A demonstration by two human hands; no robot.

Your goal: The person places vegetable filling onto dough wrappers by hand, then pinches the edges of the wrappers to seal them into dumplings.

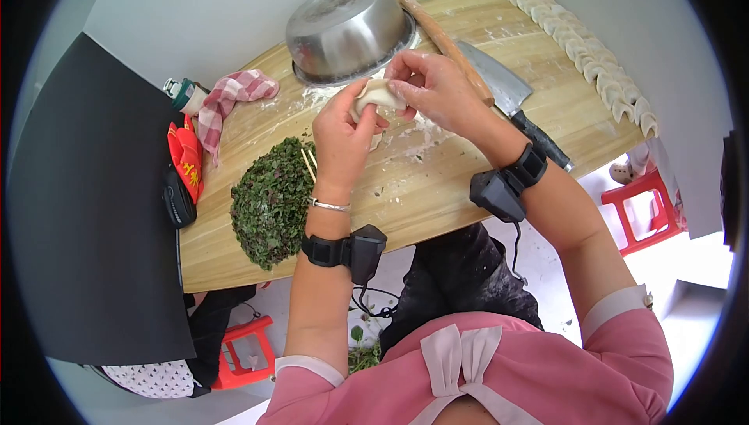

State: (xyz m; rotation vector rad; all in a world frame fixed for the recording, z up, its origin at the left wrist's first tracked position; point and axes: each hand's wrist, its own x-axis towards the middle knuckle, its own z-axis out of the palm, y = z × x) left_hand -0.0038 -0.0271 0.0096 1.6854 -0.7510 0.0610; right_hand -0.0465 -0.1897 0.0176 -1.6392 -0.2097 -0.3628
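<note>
The small pale dough dumpling [376,96] sits between both hands above the floured wooden board [437,183], long axis running 9 to 3 o'clock. The left hand [343,132] cups it from 7 o'clock; the right hand [433,89], at 2 o'clock, pinches its upper seam with fingers closed. The mound of chopped green filling [269,202] lies at 8 o'clock.

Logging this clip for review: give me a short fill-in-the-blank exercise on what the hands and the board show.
1. Both hands, left hand and right hand, pinch a ____ of white dough.
2. The steel bowl lies ____ on the board.
3. The finished dumplings line the board's ____ edge.
4. The cleaver lies beside the ____ pin.

Missing words: dumpling; upside down; far right; rolling
</note>
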